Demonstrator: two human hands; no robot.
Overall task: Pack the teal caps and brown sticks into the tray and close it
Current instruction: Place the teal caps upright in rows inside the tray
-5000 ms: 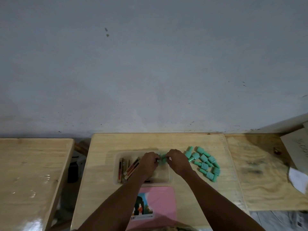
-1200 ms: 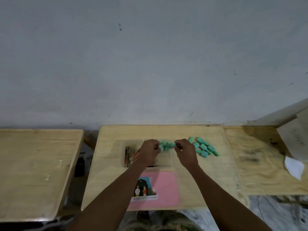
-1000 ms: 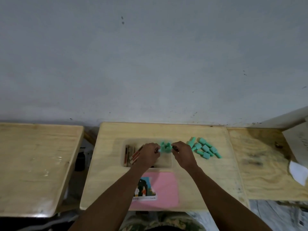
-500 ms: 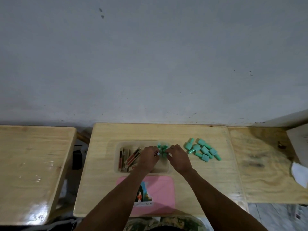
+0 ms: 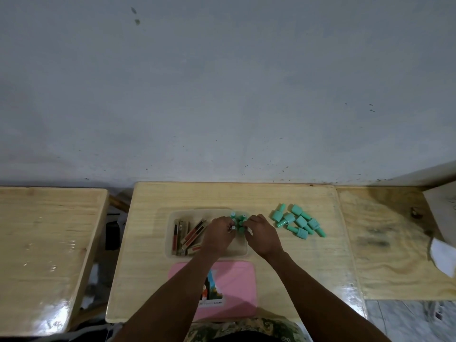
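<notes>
The standing teal caps (image 5: 238, 219) could tip over if a finger bumps them, because they are packed close and both hands crowd them. The left hand (image 5: 218, 234) and right hand (image 5: 261, 236) both have fingers curled in, pinching caps at the far right end of the tray (image 5: 170, 243). The tray's left side holds the brown sticks (image 5: 187, 234) in a messy heap. A loose pile (image 5: 298, 222) of more caps waits on the table (image 5: 148, 267), to the right of the tray. The pink lid (image 5: 237, 287) lies flat just in front of the tray, not yet on
</notes>
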